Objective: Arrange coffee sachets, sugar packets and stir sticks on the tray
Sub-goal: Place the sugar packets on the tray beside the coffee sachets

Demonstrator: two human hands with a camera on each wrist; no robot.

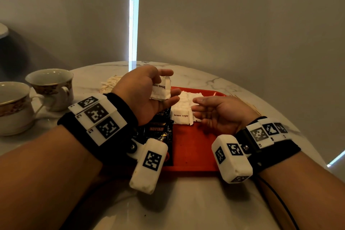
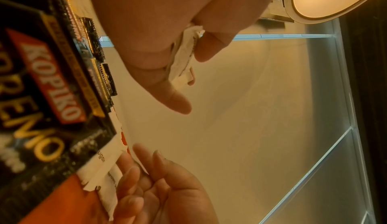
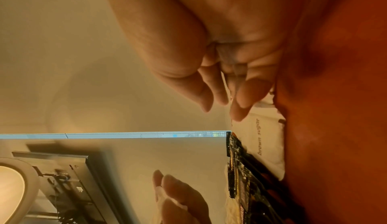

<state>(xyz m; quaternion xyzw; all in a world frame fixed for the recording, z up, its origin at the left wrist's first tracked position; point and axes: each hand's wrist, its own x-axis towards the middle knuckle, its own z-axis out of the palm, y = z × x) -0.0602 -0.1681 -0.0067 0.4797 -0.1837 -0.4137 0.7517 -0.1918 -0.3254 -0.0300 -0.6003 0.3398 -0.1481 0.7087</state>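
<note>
My left hand [image 1: 149, 89] pinches several brown sugar packets [image 1: 161, 88] above the tray [image 1: 188, 147]; my right hand [image 1: 220, 112] rests relaxed, holding nothing. Risk: the loose pinch could spill packets onto the coffee sachets [image 1: 158, 130].

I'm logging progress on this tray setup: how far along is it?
Done: black Kopiko coffee sachets and white brown-sugar packets lie on the red plastic tray. In hand: the left hand pinches more white sugar packets; the right hand is open over the tray. Left: the wooden stir sticks lie beyond the tray's right edge.
</note>
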